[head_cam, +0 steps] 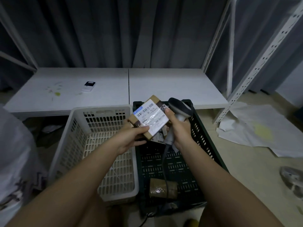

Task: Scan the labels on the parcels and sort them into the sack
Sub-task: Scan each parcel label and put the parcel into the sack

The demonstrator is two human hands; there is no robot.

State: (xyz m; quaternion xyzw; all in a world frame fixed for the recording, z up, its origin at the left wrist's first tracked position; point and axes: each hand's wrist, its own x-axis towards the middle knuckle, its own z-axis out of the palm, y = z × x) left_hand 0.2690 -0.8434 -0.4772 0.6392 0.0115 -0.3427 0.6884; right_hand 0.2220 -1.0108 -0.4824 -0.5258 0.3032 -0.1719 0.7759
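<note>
My left hand (pixel 131 136) grips a small brown cardboard parcel (pixel 150 117) by its lower left corner, holding it over the two crates with its white barcode label facing up. My right hand (pixel 177 128) grips the handle of a grey barcode scanner (pixel 179 110), whose dark head sits just right of the parcel; the thumb touches the parcel's right edge. The scanner cable (pixel 165 161) hangs down into the dark green crate (pixel 201 140). Another brown parcel (pixel 163 188) lies at the near end of that crate. More parcels lie partly hidden under my hands.
A white slotted crate (pixel 78 136) stands left of the green one. Behind both runs a low white shelf board (pixel 164 86) with a small device (pixel 89 86). White metal rack posts (pixel 255 63) rise at the right, white sheeting (pixel 262 131) covers the floor there, and pale sack material (pixel 14 153) sits at the left.
</note>
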